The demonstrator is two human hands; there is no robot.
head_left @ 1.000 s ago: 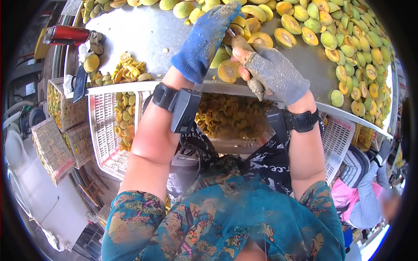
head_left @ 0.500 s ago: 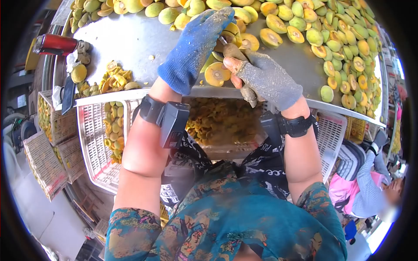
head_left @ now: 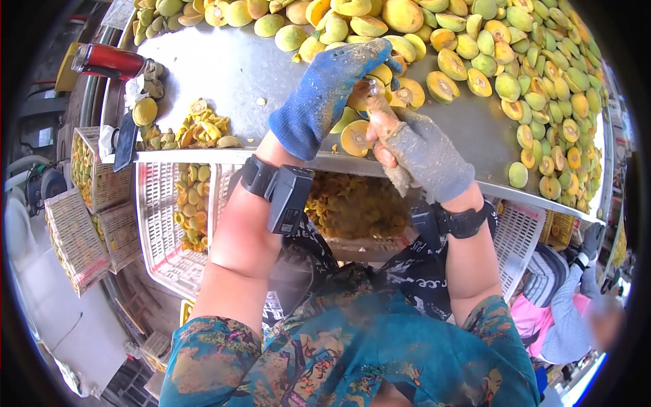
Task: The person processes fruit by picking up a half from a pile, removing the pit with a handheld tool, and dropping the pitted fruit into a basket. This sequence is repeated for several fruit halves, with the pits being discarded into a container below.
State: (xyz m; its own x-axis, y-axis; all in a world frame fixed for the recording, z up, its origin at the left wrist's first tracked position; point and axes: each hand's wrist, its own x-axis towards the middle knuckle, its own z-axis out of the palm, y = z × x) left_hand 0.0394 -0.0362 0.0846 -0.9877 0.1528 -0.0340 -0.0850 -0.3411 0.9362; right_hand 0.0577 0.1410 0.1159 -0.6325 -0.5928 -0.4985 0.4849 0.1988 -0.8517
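My left hand (head_left: 329, 91), in a blue glove, curls round a cut fruit half (head_left: 359, 95) above the metal table (head_left: 271, 122). My right hand (head_left: 427, 152), in a grey glove with bare fingertips, is closed round a small tool whose tip meets that fruit; the tool is mostly hidden by my fingers. Under my hands, near the table's front edge, lies a halved fruit (head_left: 356, 138) with its cut face up. Another cut half (head_left: 409, 93) rests just right of my left hand.
Many halved fruits (head_left: 536, 102) cover the back and right of the table. A red flask (head_left: 112, 61), a phone (head_left: 125, 141) and peelings (head_left: 203, 127) sit at left. Crates (head_left: 159, 230) stand below the edge. A co-worker (head_left: 569, 319) is at the lower right.
The view has shifted, so the table contents appear further right and lower. My right hand has turned, and its fingertips now reach up at the fruit in my left hand.
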